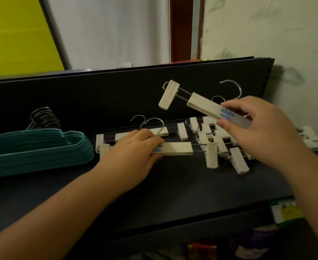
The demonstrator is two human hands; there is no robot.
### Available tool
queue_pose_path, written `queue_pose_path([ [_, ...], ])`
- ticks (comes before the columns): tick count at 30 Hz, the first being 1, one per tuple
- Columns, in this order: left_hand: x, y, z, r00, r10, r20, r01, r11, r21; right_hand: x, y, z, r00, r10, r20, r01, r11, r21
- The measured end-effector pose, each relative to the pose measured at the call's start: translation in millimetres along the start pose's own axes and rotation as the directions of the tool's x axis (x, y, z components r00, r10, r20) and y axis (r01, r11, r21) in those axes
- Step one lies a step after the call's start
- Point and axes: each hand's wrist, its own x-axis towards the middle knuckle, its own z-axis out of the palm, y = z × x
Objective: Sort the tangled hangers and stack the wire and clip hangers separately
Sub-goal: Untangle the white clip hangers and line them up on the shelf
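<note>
My right hand (pixel 257 128) holds a white clip hanger (pixel 201 103) in the air by its middle bar, above a tangled heap of white clip hangers (pixel 220 143) at the right. My left hand (pixel 133 147) rests on another white clip hanger (pixel 177 148) lying flat on the dark table (pixel 154 188), fingers pressed on its bar near the hook. A further clip hanger (pixel 162 131) lies just behind it. At the far left sits a neat stack of teal wire hangers (pixel 36 147) with their metal hooks bunched together.
A dark board (pixel 98 94) stands upright along the table's far edge. More white clips (pixel 310 136) lie at the right edge. Below the table's front right corner are a yellow-green label (pixel 285 211) and some jumbled items.
</note>
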Motion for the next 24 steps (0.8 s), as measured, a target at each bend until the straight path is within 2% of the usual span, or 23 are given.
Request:
queue_pose_path([
  [6,14.4,-18.5,15.8,0.979,-0.192,0.075,0.194,0.981,-0.021,7.2,9.7,4.2,0.998,-0.041,0.042,0.04,0.999,0.027],
  [10,16.1,-25.6,17.2,0.962,-0.246,0.116,0.249,0.969,-0.004,8.9,9.8,4.1,0.995,-0.072,0.065,0.07,0.997,0.032],
  [16,21.1,-28.5,13.4,0.949,-0.266,0.17,0.279,0.959,-0.055,11.6,8.8,1.9,0.989,-0.107,0.099,0.107,0.994,0.004],
  [24,23.5,-29.6,12.8,0.955,-0.252,0.159,0.27,0.957,-0.106,9.7,8.6,-0.6,0.988,-0.096,0.123,0.096,0.995,0.001],
])
